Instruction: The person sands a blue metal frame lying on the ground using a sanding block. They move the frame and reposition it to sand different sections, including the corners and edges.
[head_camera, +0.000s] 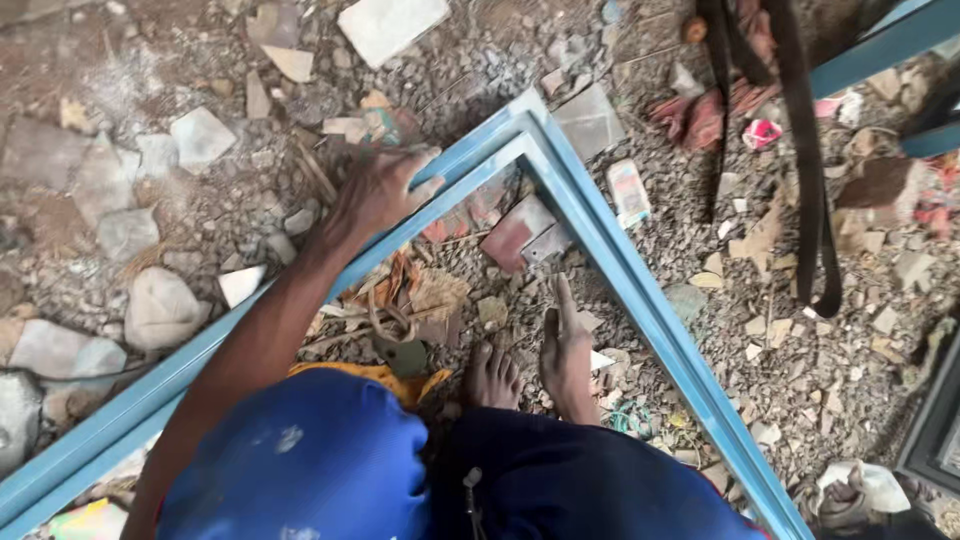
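A light blue metal frame (600, 250) lies on rubble-strewn ground, its corner pointing away from me. My left hand (385, 185) grips the frame's left bar just short of that corner, fingers over the top edge. My right hand (565, 345) hangs low inside the frame, one finger stretched out toward the ground, holding nothing. My bare foot (490, 375) rests beside it. My knees in blue cloth fill the bottom of the view.
Broken stone and tile pieces (160, 305) cover the ground on all sides. A white slab (390, 25) lies at the top. A dark strap (810, 180) and red cloth (700, 115) lie right of the frame. Another blue bar (880, 45) crosses the top right.
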